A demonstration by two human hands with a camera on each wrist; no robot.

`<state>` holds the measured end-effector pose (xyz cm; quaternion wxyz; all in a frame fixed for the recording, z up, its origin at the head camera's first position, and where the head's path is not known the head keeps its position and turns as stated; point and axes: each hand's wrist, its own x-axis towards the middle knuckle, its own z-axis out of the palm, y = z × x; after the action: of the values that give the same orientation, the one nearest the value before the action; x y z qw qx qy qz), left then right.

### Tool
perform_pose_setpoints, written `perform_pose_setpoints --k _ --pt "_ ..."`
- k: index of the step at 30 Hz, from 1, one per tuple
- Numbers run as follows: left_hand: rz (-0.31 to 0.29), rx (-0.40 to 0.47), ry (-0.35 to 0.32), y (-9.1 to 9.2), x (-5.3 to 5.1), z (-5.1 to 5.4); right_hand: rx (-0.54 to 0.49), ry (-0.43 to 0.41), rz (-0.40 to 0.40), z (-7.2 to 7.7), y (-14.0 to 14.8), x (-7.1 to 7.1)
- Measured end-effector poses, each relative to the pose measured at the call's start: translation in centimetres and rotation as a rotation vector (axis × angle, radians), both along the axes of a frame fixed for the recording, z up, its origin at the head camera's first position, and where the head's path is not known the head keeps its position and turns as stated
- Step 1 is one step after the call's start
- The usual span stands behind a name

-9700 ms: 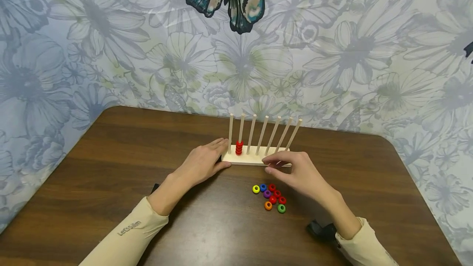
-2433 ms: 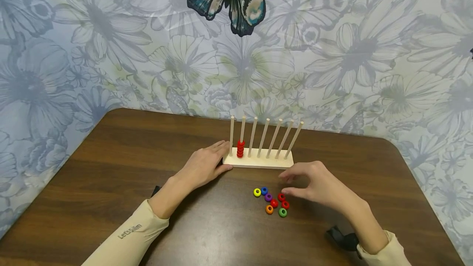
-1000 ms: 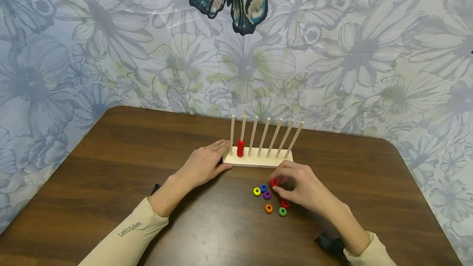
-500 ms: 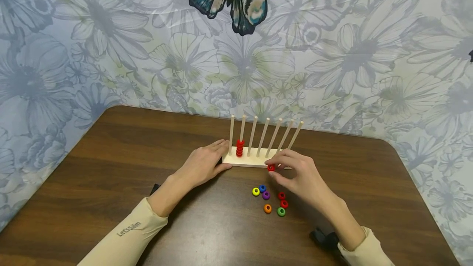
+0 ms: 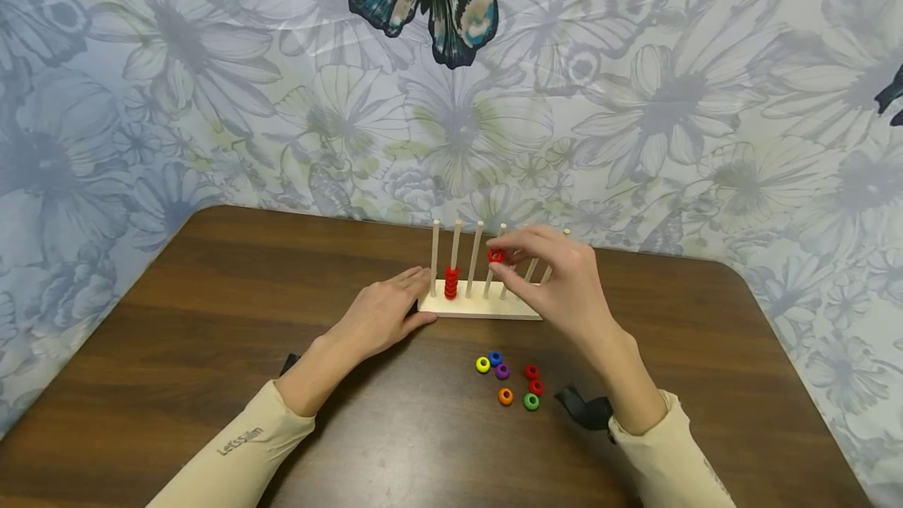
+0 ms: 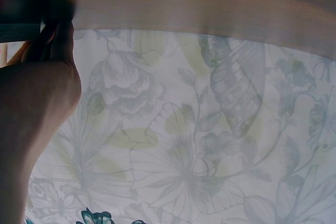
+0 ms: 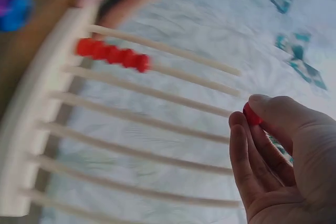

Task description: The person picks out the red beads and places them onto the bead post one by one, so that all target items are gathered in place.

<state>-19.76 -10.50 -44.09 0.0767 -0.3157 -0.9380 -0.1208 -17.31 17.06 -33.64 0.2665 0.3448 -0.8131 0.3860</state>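
Observation:
A wooden peg stand (image 5: pixel 480 307) stands upright on the table, with a stack of several red beads (image 5: pixel 451 284) on its second peg from the left. My left hand (image 5: pixel 377 318) holds the stand's left end, thumb at the front edge and fingers toward the back. Between thumb and fingertips, my right hand (image 5: pixel 557 277) pinches a red bead (image 7: pixel 252 114). In the head view that bead is up among the pegs, in front of the fourth peg; in the right wrist view it is off the peg tips, on no peg. The left wrist view shows the left hand (image 6: pixel 42 87) partly, in shadow.
Loose beads lie in front of the stand: yellow (image 5: pixel 483 364), blue (image 5: pixel 495 358), purple (image 5: pixel 502 371), orange (image 5: pixel 505 396), green (image 5: pixel 531 401) and two red beads (image 5: pixel 534 379). A floral cloth (image 5: pixel 212 85) hangs behind the brown table (image 5: pixel 176 320).
My right hand has picked a red bead from the loose ones and raised it leftward to the pegs. Since the earliest frame the red stack has grown taller. My left hand stays put.

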Motion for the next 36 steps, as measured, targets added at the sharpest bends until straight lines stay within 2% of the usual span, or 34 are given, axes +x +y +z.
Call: perform_pose_setpoints --k 6,12,19,23,36 --pt "-0.008 0.007 0.011 0.0 0.0 0.0 -0.089 0.012 -0.011 2.0 -1.8 -1.2" --pt "-0.008 0.019 0.012 -0.1 0.1 0.0 -0.152 -0.016 0.024 2.9 -4.1 -2.3" --pt "-0.006 0.010 0.006 -0.1 0.1 0.1 -0.101 -0.051 0.001 2.4 -4.9 -2.9" --pt "-0.008 0.013 0.003 0.0 0.1 0.2 -0.105 -0.076 -0.001 2.2 -4.8 -3.0" --pt "0.000 0.018 -0.023 0.0 0.2 0.3 -0.052 -0.023 -0.014 1.2 -5.0 -3.3"
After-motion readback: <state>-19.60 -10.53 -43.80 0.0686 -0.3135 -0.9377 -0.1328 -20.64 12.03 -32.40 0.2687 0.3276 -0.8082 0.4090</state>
